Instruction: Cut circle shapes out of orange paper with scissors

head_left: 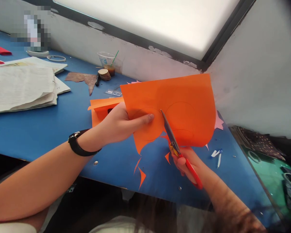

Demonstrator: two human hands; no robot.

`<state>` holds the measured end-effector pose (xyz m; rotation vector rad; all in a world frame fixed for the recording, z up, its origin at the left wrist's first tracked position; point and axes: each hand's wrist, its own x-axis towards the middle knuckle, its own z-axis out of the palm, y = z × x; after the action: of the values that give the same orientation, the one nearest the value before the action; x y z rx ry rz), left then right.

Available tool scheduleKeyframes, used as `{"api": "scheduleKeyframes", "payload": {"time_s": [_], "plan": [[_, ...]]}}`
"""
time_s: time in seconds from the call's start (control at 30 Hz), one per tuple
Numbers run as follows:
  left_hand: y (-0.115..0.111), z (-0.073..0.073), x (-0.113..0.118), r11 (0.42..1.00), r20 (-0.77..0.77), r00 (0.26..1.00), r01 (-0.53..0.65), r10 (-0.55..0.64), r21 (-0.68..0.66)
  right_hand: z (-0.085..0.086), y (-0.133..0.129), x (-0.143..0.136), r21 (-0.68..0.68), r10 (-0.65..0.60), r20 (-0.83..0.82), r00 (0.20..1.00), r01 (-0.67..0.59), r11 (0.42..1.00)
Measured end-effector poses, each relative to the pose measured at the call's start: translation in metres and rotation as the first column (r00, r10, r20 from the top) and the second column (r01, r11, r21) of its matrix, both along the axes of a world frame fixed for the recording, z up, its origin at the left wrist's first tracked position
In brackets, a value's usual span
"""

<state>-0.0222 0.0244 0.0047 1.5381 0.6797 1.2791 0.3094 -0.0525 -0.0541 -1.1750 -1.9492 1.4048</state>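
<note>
An orange sheet (184, 94) with faint round outlines drawn on it is held above the blue table. My left hand (122, 123) grips its left part, thumb on top, fingers hidden behind. Red-handled scissors (171, 134) are in my right hand (188, 165), below the sheet. Their blades point up and away, lying at the sheet between two of the outlines; the blades look nearly closed. The sheet's lower edge is cut in curves. Small orange scraps (142, 177) lie on the table beneath it.
More folded orange paper (99, 108) lies behind my left hand. Stacked papers (21, 85) cover the left side. A plastic cup (109, 64), a wood slice (104, 74) and a brown scrap (83, 80) are at the back. White-and-blue pieces (219, 158) lie right, near the table's right edge.
</note>
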Motion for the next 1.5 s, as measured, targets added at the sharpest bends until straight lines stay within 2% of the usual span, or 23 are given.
{"api": "scheduleKeyframes", "payload": {"time_s": [0.2, 0.43, 0.57, 0.73, 0.83, 1.03, 1.23, 1.37, 1.5], "plan": [[0.003, -0.006, 0.01, 0.991, 0.031, 0.994, -0.104, 0.107, -0.081, -0.012, -0.002, 0.0, -0.031, -0.112, 0.021, 0.993, 0.113, 0.993], [-0.002, -0.024, 0.031, 0.987, 0.214, 0.97, -0.087, 0.115, -0.133, -0.028, -0.009, -0.009, -0.062, -0.271, -0.023, 0.962, 0.269, 0.961], [-0.002, -0.028, 0.032, 0.983, 0.23, 0.969, -0.047, 0.087, -0.175, -0.028, -0.011, -0.009, -0.071, -0.274, -0.005, 0.962, 0.273, 0.959], [-0.005, -0.022, 0.031, 0.969, 0.289, 0.957, 0.043, 0.029, -0.242, -0.031, -0.007, -0.006, 0.007, -0.223, 0.007, 0.975, 0.223, 0.975], [-0.007, -0.022, 0.031, 0.953, 0.334, 0.942, 0.088, 0.014, -0.288, -0.034, -0.007, -0.007, -0.021, -0.242, 0.007, 0.97, 0.242, 0.97], [-0.009, -0.026, 0.032, 0.964, 0.307, 0.951, 0.056, 0.028, -0.26, -0.036, -0.012, -0.011, -0.074, -0.242, 0.003, 0.97, 0.242, 0.968], [-0.013, -0.016, 0.03, 0.947, 0.212, 0.966, -0.074, 0.145, -0.312, -0.032, -0.011, -0.01, -0.002, -0.184, 0.022, 0.983, 0.184, 0.983], [-0.016, -0.012, 0.025, 0.953, 0.12, 0.975, -0.15, 0.187, -0.264, -0.026, -0.011, -0.008, 0.082, -0.153, 0.03, 0.988, 0.15, 0.985], [-0.017, -0.013, 0.022, 0.969, 0.11, 0.983, -0.123, 0.148, -0.212, -0.02, -0.012, -0.008, 0.117, -0.138, 0.031, 0.99, 0.133, 0.984]]}}
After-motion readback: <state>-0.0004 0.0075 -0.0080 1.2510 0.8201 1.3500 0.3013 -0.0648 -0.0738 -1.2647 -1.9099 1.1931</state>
